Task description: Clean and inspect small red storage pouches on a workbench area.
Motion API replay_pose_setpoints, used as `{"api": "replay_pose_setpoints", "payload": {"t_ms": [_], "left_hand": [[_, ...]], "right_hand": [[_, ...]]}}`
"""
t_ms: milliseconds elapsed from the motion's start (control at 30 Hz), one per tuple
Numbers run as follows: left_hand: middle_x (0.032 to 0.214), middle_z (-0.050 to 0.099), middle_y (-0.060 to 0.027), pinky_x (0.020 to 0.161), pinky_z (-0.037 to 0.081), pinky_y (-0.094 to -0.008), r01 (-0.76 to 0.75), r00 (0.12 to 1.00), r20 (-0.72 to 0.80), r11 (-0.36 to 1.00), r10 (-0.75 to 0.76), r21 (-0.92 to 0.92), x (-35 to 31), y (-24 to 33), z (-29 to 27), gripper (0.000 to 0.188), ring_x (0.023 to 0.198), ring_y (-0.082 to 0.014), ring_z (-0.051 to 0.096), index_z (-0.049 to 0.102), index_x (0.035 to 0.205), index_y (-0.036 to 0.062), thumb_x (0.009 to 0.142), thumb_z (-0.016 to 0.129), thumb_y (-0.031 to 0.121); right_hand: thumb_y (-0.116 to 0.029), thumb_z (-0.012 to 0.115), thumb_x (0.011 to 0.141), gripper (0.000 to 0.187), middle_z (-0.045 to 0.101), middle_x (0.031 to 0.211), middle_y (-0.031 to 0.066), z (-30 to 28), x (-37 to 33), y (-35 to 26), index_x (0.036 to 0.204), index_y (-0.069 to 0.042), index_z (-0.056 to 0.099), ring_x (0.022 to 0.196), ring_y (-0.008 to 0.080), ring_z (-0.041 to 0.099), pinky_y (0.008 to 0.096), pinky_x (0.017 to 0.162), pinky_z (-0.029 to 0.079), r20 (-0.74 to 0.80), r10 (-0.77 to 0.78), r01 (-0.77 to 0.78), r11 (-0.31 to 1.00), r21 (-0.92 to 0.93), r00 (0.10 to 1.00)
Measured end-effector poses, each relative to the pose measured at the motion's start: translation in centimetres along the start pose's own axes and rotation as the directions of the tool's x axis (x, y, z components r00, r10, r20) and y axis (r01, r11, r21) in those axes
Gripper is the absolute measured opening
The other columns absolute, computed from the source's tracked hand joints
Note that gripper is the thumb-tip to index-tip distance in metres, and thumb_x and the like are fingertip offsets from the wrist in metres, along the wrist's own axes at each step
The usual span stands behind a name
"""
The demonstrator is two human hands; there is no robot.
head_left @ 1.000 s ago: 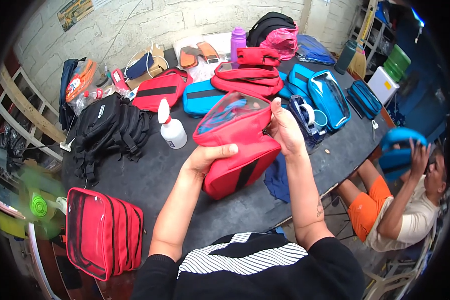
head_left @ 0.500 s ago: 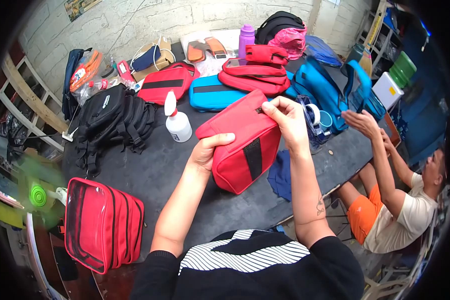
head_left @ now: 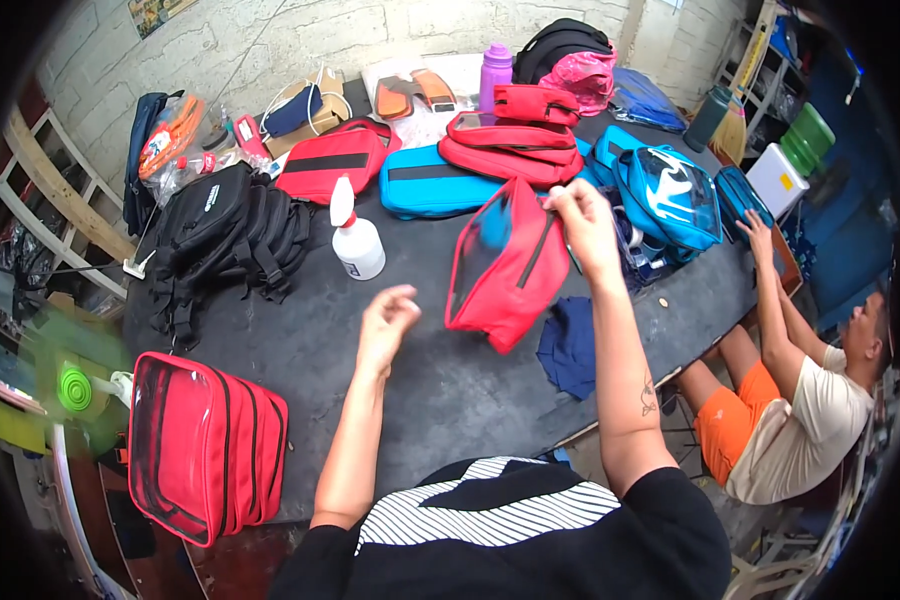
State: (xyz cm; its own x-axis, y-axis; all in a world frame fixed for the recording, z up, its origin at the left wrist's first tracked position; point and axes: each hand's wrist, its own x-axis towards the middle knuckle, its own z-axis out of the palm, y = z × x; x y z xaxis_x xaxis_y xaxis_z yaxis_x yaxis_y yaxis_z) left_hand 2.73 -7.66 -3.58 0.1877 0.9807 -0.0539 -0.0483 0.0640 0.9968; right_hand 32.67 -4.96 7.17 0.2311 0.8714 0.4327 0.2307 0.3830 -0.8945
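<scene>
A red zippered pouch [head_left: 522, 265] with a clear window hangs tilted over the dark table. My right hand [head_left: 588, 228] pinches it by its upper right corner, near the end of the black zipper. My left hand [head_left: 383, 328] is off the pouch, to its left, with fingers apart, slightly curled and holding nothing. Just beyond that hand stands a white spray bottle [head_left: 358, 248] with a red collar. A crumpled navy cloth [head_left: 568, 348] lies on the table beside my right forearm.
Stacked red clear-front bags [head_left: 253, 455] stand at the near left, a black backpack [head_left: 225, 235] farther back. Red and blue bags [head_left: 440, 190] line the far side by a purple bottle [head_left: 495, 75]. On the right, a seated person [head_left: 800, 420] reaches toward a blue clear-front bag [head_left: 670, 200].
My left hand has let go of the pouch and drawn back left. The pouch has turned, showing its clear window and zipper. At right, the blue bag has turned, showing its clear front.
</scene>
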Motion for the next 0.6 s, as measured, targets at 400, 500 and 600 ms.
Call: {"api": "replay_pose_setpoints", "payload": {"t_ms": [400,500,600], "left_hand": [[0.067,0.04,0.0046,0.057,0.033,-0.0233,-0.302,0.953,0.065,0.912,0.296,0.277,0.2,5.6,7.8,0.037,0.062,-0.0052,0.036,0.051,0.12,0.0054,0.087,0.066,0.013],[0.075,0.043,0.0026,0.063,0.038,-0.0214,-0.398,0.91,0.215,0.89,0.354,0.221,-1.2,4.8,7.5,0.044,0.065,-0.0069,0.039,0.048,0.127,0.0072,0.087,0.065,0.009],[0.075,0.04,0.0028,0.066,0.039,-0.0219,-0.423,0.882,0.319,0.882,0.348,0.209,-1.7,3.4,6.9,0.06,0.067,-0.0087,0.039,0.039,0.137,0.0097,0.085,0.07,0.012]], "right_hand": [[-0.021,0.072,0.077,0.022,0.061,0.075,0.0136,3.8,-2.1,-1.0,0.072,-0.002,0.063,0.076,0.0322,0.059,0.0397,0.069,0.046,0.252,-0.195,0.303,0.793,-0.528,0.948],[-0.025,0.071,0.081,0.026,0.061,0.068,0.0083,-1.0,2.8,3.1,0.073,-0.001,0.063,0.064,0.0215,0.057,0.0338,0.065,0.045,-0.124,-0.144,0.067,0.873,-0.482,0.982],[-0.027,0.07,0.086,0.029,0.06,0.067,0.0013,-3.8,5.5,2.5,0.072,-0.002,0.063,0.063,0.0069,0.051,0.0243,0.061,0.041,-0.084,0.239,-0.21,0.942,0.264,0.967]]}}
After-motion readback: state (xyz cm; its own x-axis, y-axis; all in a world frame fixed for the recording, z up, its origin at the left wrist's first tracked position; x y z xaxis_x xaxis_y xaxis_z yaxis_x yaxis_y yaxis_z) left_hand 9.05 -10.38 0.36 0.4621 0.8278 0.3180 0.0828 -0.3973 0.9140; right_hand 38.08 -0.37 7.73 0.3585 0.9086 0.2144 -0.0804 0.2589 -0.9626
